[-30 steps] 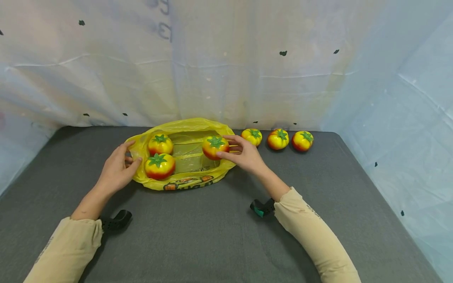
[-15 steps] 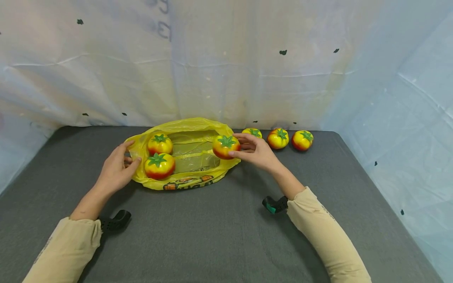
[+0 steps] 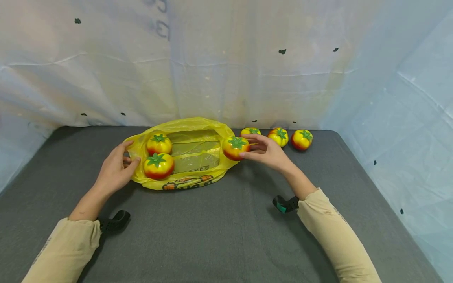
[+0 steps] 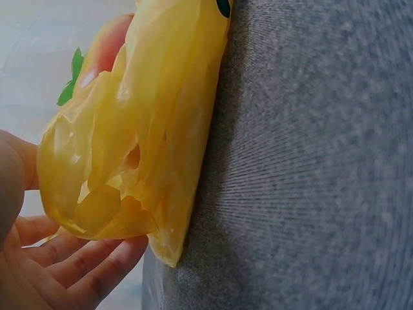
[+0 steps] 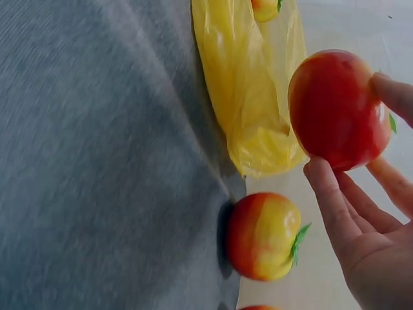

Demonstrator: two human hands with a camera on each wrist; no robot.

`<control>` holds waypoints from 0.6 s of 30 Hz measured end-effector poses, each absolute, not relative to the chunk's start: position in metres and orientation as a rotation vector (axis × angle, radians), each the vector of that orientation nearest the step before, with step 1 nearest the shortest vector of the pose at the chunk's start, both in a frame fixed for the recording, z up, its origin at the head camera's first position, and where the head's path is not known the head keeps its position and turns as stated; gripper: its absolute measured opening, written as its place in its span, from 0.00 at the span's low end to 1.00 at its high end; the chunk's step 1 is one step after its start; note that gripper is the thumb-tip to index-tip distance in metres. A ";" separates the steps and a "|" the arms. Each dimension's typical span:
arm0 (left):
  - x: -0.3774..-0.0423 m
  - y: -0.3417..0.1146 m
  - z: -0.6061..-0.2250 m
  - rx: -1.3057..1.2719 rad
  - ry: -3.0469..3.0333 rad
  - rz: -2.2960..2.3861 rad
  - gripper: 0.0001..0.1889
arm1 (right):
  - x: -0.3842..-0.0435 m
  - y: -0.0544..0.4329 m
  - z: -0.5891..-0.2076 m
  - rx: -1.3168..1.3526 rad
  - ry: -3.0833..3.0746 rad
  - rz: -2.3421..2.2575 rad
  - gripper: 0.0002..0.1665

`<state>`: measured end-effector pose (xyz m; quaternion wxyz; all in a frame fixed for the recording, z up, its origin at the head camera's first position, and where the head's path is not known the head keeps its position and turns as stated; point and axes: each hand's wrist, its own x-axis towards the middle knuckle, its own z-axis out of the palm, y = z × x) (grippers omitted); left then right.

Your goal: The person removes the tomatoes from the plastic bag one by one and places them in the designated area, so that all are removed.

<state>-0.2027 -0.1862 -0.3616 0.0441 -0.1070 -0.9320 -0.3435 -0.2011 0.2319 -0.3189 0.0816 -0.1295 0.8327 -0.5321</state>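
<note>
A yellow plastic bag (image 3: 192, 184) lies with its mouth spread wide, and two glossy red-and-yellow tomatoes (image 3: 159, 166) with green star-shaped tops sit at its left end. My left hand (image 3: 115, 167) holds the bag's left rim, its fingers (image 4: 106, 274) against the outside of the film. Over the right rim, my right hand (image 3: 267, 153) grips another tomato (image 3: 236, 148) between thumb and fingers. In the right wrist view the red underside of this gripped tomato (image 5: 335, 110) shows, held above the table and apart from the bag (image 5: 258, 123).
Along the back edge of the dark grey table (image 3: 198, 239), to the right of the bag, several tomatoes stand in a row, such as the far right tomato (image 3: 302, 140); one is partly behind my right hand. Pale plastic sheeting (image 3: 226, 67) hangs behind and at the sides.
My right hand has moved rightward with the gripped tomato, from over the bag's opening to its right rim. The left hand and the two tomatoes in the bag stay nearly where they were.
</note>
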 end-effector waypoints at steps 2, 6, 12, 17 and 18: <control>-0.203 -0.186 -0.361 -0.330 -2.845 -1.046 0.31 | -0.200 0.236 -0.320 -0.376 2.498 -1.578 0.35; -0.202 -0.186 -0.361 -0.325 -2.844 -1.046 0.31 | -0.199 0.245 -0.322 -0.380 2.530 -1.533 0.35; -0.203 -0.186 -0.362 -0.317 -2.850 -1.045 0.31 | -0.199 0.256 -0.330 -0.390 2.568 -1.467 0.34; -0.203 -0.186 -0.361 -0.310 -2.855 -1.041 0.31 | -0.197 0.261 -0.335 -0.378 2.583 -1.429 0.33; -0.203 -0.186 -0.362 -0.309 -2.856 -1.040 0.31 | -0.196 0.262 -0.336 -0.374 2.581 -1.429 0.33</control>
